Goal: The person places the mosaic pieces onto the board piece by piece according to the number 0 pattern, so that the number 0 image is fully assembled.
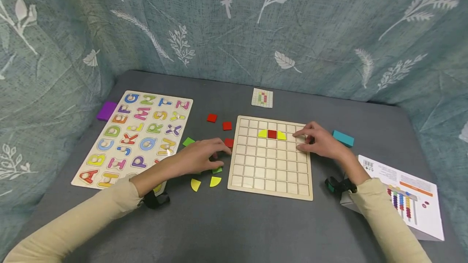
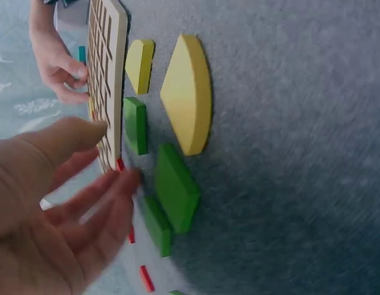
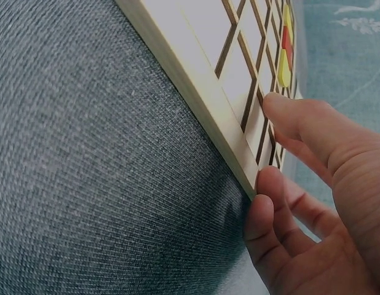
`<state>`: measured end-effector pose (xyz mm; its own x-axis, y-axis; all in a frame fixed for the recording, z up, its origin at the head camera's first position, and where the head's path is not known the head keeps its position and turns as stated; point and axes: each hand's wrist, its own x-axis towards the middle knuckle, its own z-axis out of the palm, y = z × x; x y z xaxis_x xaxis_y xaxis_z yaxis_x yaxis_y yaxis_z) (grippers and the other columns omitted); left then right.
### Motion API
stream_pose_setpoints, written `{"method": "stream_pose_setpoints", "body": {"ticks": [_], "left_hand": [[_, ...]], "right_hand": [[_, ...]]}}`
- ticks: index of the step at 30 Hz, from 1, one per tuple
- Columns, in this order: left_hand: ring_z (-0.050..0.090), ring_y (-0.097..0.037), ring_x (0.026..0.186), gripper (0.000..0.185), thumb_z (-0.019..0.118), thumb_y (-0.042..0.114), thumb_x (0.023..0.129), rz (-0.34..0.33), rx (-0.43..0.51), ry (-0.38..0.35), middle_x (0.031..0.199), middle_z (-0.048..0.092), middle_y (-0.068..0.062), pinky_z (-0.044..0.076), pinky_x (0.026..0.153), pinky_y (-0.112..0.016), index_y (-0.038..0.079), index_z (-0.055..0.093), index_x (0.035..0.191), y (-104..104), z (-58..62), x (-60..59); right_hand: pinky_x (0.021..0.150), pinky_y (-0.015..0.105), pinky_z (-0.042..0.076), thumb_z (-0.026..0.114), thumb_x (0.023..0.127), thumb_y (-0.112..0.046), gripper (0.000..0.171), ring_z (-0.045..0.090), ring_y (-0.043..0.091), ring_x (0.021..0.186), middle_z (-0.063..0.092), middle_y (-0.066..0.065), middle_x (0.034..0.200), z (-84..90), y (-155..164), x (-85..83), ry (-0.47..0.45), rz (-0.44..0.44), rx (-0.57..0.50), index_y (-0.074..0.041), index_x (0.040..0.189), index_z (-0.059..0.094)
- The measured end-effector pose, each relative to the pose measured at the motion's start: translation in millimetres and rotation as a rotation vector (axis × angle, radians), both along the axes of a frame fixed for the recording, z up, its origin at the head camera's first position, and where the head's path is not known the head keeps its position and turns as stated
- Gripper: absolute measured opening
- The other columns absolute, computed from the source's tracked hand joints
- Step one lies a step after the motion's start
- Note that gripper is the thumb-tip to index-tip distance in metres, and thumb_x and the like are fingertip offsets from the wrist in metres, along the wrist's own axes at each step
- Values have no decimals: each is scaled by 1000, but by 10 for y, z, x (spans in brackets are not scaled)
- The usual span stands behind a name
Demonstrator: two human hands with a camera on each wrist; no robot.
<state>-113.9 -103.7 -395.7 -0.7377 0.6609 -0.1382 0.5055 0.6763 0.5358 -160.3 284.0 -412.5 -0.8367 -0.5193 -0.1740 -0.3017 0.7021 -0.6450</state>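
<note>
Wood grid board [image 1: 270, 173] lies flat on the bench, stiff and light, best gripped at its edges. Right hand [image 1: 319, 141] rests relaxed fingers on it; left hand [image 1: 199, 156] reaches open over loose green tiles [image 2: 174, 187].

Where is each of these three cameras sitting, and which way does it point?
Head: worn high, looks down at the grid board, both hands and sleeves.
Left wrist: low at the table, faces the left hand, green and yellow pieces, board edge; the other hand shows beyond.
Right wrist: low, faces the right hand on the board's edge.
All three share the board.
</note>
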Motion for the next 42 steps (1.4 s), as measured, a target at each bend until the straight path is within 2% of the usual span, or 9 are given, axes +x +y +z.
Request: {"method": "stream_pose_setpoints", "body": {"ticks": [4, 9, 12, 16, 19, 24, 27, 29, 42], "left_hand": [[58, -12, 80, 35, 70, 22, 88, 50, -42, 31, 116, 63, -4, 44, 67, -27, 15, 66, 122, -48, 59, -150], [60, -21, 80, 40, 73, 18, 86, 190, -100, 149, 119, 61, -10, 44, 60, -32, 13, 65, 124, -149, 112, -518], [60, -24, 78, 43, 73, 18, 86, 202, -140, 167, 120, 59, -13, 41, 55, -31, 12, 62, 127, -173, 91, -674], [57, -25, 71, 44, 72, 18, 87, 171, -177, 153, 119, 58, -16, 39, 53, -30, 12, 62, 129, -139, 72, -768], [56, -26, 72, 43, 72, 20, 87, 168, -223, 129, 120, 54, -18, 42, 57, -33, 12, 63, 129, -97, 84, -832], [55, -28, 79, 41, 73, 22, 86, 169, -277, 32, 126, 47, -20, 45, 68, -36, 12, 63, 125, -42, 149, -961], [52, -27, 78, 38, 74, 23, 86, 159, -289, 2, 127, 46, -20, 43, 67, -35, 11, 64, 120, -26, 168, -1011], [51, -25, 78, 35, 74, 23, 86, 157, -293, 8, 125, 46, -20, 42, 67, -34, 10, 64, 117, -24, 166, -1016], [48, -23, 73, 26, 75, 22, 86, 206, -183, 25, 114, 44, -17, 40, 65, -33, 8, 63, 104, -122, 33, -908]], "right_hand": [[73, 33, 41, 67, 91, -14, 36, 49, 17, 84, 44, 15, 109, -6, 2, -2, -3, -2, -2, -2, 124, 63], [73, 33, 41, 67, 91, -14, 36, 50, 17, 83, 44, 15, 109, -14, 0, 1, -3, -9, -6, -2, 124, 63], [74, 33, 43, 68, 90, -13, 36, 51, 17, 84, 44, 15, 109, -21, -5, 9, -13, -9, -8, -2, 124, 63], [74, 32, 44, 68, 90, -11, 37, 52, 18, 85, 44, 15, 109, -23, -11, 11, -22, -10, -10, -2, 125, 63], [74, 32, 44, 68, 90, -11, 37, 52, 18, 84, 44, 15, 110, -17, -10, 2, -16, -11, -12, -1, 125, 63], [74, 32, 45, 68, 90, -12, 36, 53, 16, 83, 44, 15, 110, -9, 13, -13, -7, -14, -9, -1, 124, 63], [75, 32, 45, 68, 90, -11, 36, 53, 15, 82, 44, 15, 109, -4, 30, -13, -7, -19, -8, -1, 124, 63], [74, 32, 44, 68, 90, -11, 36, 52, 14, 82, 44, 15, 109, -4, 36, -12, -2, -17, -9, -1, 124, 63], [73, 30, 44, 68, 90, -12, 36, 52, 15, 83, 44, 15, 109, -15, 8, -2, -16, -13, -14, -1, 125, 63]]}}
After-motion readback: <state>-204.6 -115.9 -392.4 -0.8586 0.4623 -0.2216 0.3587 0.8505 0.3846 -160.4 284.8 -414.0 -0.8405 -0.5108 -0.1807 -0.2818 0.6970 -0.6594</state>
